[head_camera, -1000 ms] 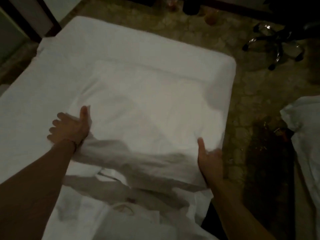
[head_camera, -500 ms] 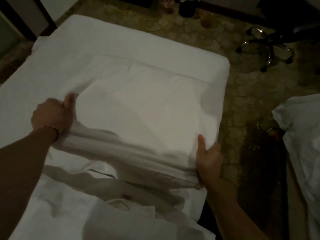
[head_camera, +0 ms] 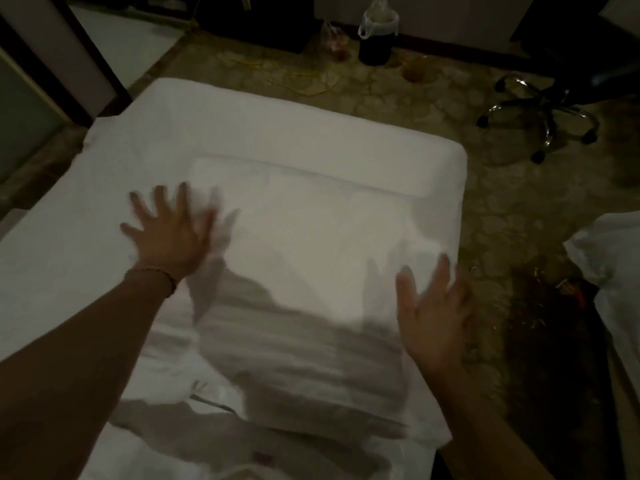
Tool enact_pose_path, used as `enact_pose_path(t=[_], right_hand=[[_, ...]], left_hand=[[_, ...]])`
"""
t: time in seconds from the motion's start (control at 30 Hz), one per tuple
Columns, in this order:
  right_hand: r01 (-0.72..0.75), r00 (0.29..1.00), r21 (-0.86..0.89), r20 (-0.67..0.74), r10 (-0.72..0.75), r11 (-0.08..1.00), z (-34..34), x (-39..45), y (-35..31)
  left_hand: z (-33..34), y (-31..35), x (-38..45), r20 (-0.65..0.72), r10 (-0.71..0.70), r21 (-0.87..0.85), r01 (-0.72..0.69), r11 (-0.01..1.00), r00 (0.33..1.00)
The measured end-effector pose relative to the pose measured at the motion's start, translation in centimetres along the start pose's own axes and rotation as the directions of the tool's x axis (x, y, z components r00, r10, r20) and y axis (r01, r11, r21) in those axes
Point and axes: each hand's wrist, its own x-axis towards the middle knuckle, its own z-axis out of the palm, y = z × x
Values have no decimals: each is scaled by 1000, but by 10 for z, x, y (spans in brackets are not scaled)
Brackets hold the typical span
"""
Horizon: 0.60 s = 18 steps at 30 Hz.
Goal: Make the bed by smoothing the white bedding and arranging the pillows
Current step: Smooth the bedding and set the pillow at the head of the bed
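Observation:
A white pillow [head_camera: 311,258] lies flat on the white bed [head_camera: 277,129], near its right edge. My left hand [head_camera: 169,233] is spread with straight fingers at the pillow's left edge, and motion blurs it. My right hand [head_camera: 433,310] is spread with straight fingers at the pillow's right edge, close to the side of the mattress. Neither hand holds anything. Rumpled white bedding [head_camera: 194,441] lies in front of the pillow, close to me.
A patterned floor [head_camera: 502,220] runs along the bed's right side. An office chair base [head_camera: 543,112] stands at the far right. A dark bin with a bag [head_camera: 375,39] sits by the far wall. More white fabric [head_camera: 613,258] lies at the right edge.
Both hands let go of the pillow's edges and now lie spread with straight fingers. The pillow dropped flat onto the bed. The view shifted forward.

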Motion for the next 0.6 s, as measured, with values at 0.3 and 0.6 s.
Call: enact_pose_path(t=[0.3, 0.6], right_hand=[[453, 862, -179, 340, -377, 874, 79, 64, -85], [-54, 960, -229, 257, 114, 972, 81, 57, 41]], left_hand=[[67, 121, 17, 254, 383, 33, -404, 914, 888], [88, 39, 33, 198, 141, 190, -179, 965, 970]])
